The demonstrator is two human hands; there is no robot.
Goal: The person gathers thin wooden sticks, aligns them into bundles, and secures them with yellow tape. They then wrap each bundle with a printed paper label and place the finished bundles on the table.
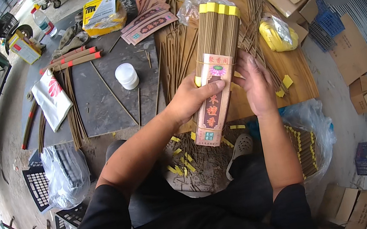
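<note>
A thick bundle of incense sticks (218,34), brown with yellow-wrapped ends, tilts over the table's front edge, its yellow ends pointing away from me. A pinkish printed paper label (216,121) covers its near part. My left hand (187,96) grips the bundle from the left, thumb lying across the label. On the other side, my right hand (257,84) has its fingers stretched out and apart, beside the bundle's right edge; whether its fingertips touch the bundle I cannot tell. Loose incense sticks (176,61) lie scattered on the wooden tabletop (301,71) around the bundle.
To the left, a dark board (109,110) carries a white round tub (126,76), red-banded stick bundles (78,58) and a white cloth bag (51,97). More labels (150,22) lie at the back. A yellow plastic-wrapped package (278,34) sits right; plastic-lined bundles (303,149) stand below.
</note>
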